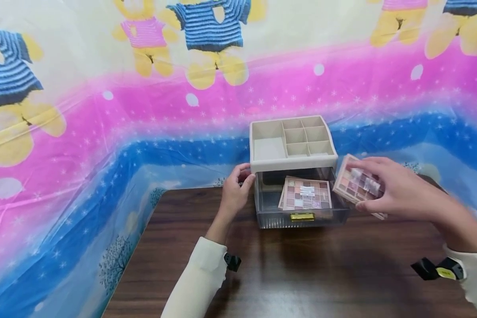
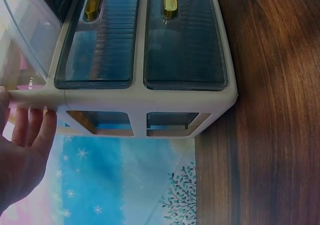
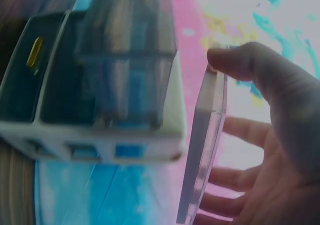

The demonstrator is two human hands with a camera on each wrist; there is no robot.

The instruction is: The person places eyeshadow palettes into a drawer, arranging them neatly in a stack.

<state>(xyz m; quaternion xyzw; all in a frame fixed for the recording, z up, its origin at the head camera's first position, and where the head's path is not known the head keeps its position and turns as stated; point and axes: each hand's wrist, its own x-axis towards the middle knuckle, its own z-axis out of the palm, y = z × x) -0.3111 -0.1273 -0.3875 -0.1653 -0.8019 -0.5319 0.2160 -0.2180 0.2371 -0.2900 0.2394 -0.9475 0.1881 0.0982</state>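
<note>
A beige organiser (image 1: 294,161) with open top compartments stands at the back of a dark wooden table (image 1: 302,274). Its clear upper drawer (image 1: 270,218), with a gold handle, is pulled out and holds eyeshadow palettes (image 1: 307,194) lying flat. My left hand (image 1: 244,174) grips the organiser's left top corner, and its fingers (image 2: 30,130) lie against the beige frame (image 2: 145,100). My right hand (image 1: 355,187) holds another eyeshadow palette (image 1: 347,183) tilted, just right of the open drawer. In the right wrist view that palette (image 3: 202,150) is edge-on between thumb and fingers (image 3: 240,65), beside the organiser (image 3: 100,135).
Two more closed drawers with gold handles (image 2: 170,5) sit lower in the organiser. A colourful plastic sheet (image 1: 103,132) with bear prints hangs behind and left of the table. Bare wood lies in front of the organiser.
</note>
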